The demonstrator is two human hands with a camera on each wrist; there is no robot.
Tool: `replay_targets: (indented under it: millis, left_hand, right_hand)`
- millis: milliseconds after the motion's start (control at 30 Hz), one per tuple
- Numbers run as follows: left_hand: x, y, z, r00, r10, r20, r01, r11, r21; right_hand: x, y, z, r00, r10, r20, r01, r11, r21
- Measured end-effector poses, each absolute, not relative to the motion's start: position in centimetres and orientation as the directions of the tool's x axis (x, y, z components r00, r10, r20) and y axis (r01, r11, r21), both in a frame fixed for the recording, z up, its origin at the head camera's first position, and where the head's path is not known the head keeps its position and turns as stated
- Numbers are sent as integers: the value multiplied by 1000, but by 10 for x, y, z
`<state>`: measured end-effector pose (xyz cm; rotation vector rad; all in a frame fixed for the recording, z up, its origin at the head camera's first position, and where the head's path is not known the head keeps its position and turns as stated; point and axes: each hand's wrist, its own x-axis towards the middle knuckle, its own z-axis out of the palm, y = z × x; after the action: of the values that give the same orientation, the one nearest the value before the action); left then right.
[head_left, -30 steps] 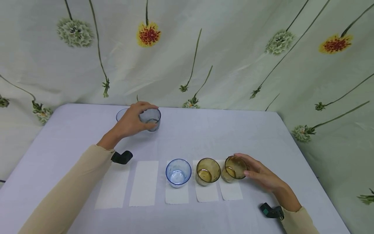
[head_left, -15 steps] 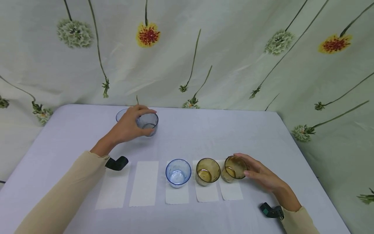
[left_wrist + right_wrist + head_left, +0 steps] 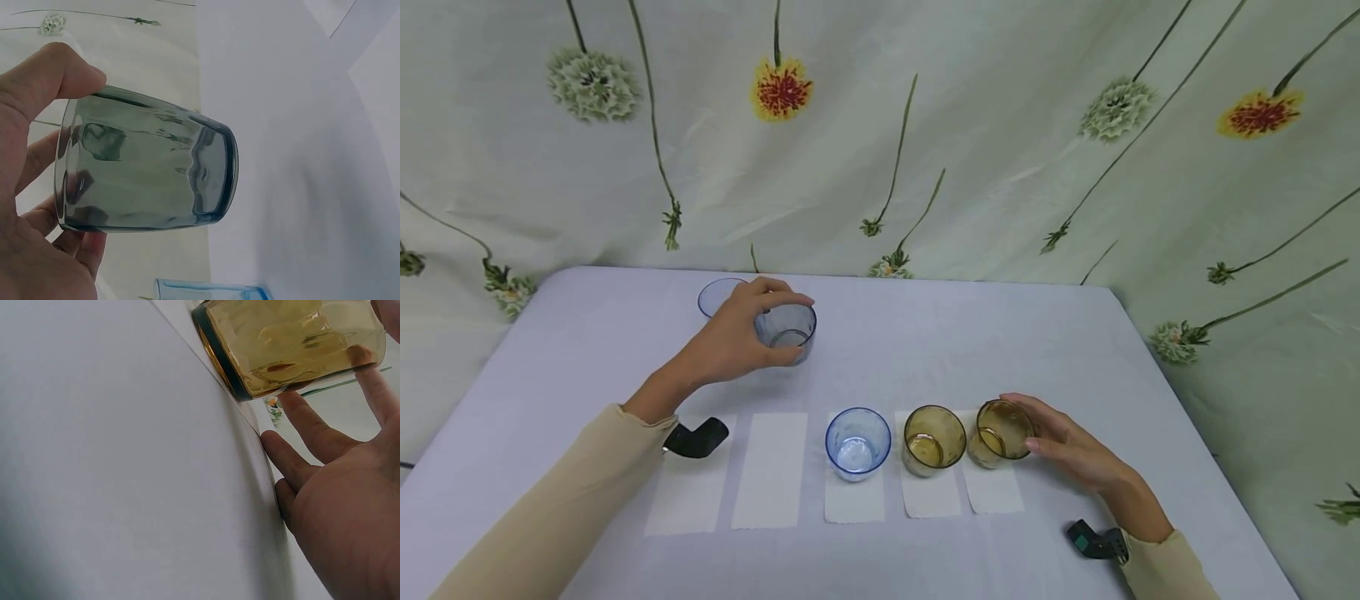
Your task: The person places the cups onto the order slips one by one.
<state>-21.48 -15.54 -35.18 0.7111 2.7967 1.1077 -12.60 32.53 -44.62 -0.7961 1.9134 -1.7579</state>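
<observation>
My left hand [image 3: 737, 337] grips a smoky grey-blue glass tumbler [image 3: 144, 169] near its rim, thumb on one side and fingers on the other. The left wrist view shows the tumbler's base apart from the table, a soft shadow beyond it. Behind that hand stands a clear blue tumbler [image 3: 715, 296], partly hidden. My right hand [image 3: 1078, 454] holds the rightmost amber tumbler [image 3: 1000, 429] between thumb and fingers, its base on a white paper strip [image 3: 996, 493]. Left of it stand a second amber tumbler [image 3: 934, 437] and a blue tumbler [image 3: 857, 442], each on a strip.
Two more paper strips lie bare on the left, one white strip [image 3: 771, 471] and another strip [image 3: 688, 500] beneath the left wrist camera [image 3: 697, 437]. A white cloth covers the table [image 3: 925, 350]. Flower-printed fabric [image 3: 1000, 167] hangs behind its far edge.
My left hand has carried the grey-blue tumbler a little toward the near side, uncovering more of the blue tumbler behind. My right hand and the three near tumblers have stayed in place.
</observation>
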Motion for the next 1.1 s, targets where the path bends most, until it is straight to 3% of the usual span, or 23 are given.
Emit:
replay_targets:
  millis: [1100]
  left_hand:
    - [-165, -154, -355, -867, 484, 120, 432, 608, 666]
  right_hand:
    - [-126, 324, -446, -743, -666, 68, -121, 34, -992]
